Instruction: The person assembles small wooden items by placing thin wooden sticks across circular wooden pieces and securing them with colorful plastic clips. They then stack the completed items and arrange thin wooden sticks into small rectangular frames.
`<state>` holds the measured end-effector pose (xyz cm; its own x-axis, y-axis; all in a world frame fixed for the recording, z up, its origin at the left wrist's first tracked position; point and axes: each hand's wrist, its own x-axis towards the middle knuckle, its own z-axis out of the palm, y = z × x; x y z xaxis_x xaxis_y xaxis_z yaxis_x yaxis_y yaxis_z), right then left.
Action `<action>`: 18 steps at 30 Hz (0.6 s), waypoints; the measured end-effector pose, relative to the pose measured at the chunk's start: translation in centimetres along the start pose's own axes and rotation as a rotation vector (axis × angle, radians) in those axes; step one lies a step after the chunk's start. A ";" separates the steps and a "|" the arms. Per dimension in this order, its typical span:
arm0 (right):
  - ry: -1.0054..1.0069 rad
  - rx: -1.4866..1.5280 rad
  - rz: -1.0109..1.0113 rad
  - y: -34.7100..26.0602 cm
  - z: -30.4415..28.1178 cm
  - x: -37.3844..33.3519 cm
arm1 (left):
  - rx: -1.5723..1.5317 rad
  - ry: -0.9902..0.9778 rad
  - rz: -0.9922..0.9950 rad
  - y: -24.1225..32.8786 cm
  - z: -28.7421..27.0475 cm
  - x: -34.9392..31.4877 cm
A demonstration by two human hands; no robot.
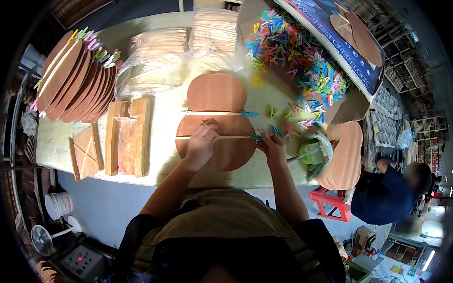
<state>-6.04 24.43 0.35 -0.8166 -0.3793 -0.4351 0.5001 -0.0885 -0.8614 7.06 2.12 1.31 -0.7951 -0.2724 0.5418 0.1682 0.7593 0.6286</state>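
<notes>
In front of me on the table lies a thin brown wooden panel [217, 91], waisted like a small guitar's body. A pale upper strip [215, 113] crosses its waist, with a blue clothespin [249, 114] clipped at the right end. Lower down, a second pale wooden strip [234, 137] spans the wide part. My left hand [202, 143] is closed with its fingers on this lower strip, pressing it against the panel. At the strip's right end sits another blue clothespin [256, 137], which my right hand [273, 144] pinches between thumb and fingers.
Loose coloured clothespins [289, 49] spill from a cardboard box [355, 103]. Clipped panels [79, 81] stand at left beside a wooden jig [142, 138]. Bagged strips [215, 34] lie behind. Stacked panels [343, 155] and a green glue pot [312, 154] are right; a person [389, 194] sits beyond.
</notes>
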 end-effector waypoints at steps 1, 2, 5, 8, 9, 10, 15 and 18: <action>-0.033 -0.022 0.010 -0.2 0.1 0.0 | -0.004 -0.002 -0.005 0.0 -0.1 -0.1; 0.003 -0.161 -0.024 -0.5 -0.2 0.6 | -0.009 -0.001 -0.009 0.0 -0.1 0.0; 0.233 -0.745 -0.312 -1.8 -1.3 4.3 | -0.023 0.012 -0.012 -0.2 0.0 -0.1; 0.546 -1.418 -0.654 -2.2 -1.3 9.3 | -0.034 -0.003 -0.041 -0.6 0.3 -0.3; 0.518 -1.500 -0.542 -2.2 -1.1 10.5 | -0.032 -0.003 -0.023 -0.7 0.3 -0.2; 0.490 -1.578 -0.428 -2.3 -1.0 11.7 | -0.030 -0.003 -0.004 -0.8 0.4 -0.1; 0.179 -1.135 -0.512 -5.8 4.9 13.3 | -0.022 0.023 0.010 -1.3 0.0 -0.4; -0.239 -0.797 -0.635 -6.9 11.5 12.1 | -0.057 0.012 0.013 -0.6 -0.2 -0.1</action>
<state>-16.10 9.90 4.04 -0.7407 -0.6558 0.1462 -0.4071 0.2648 -0.8742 7.20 1.56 0.96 -0.7854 -0.2703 0.5568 0.2120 0.7278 0.6522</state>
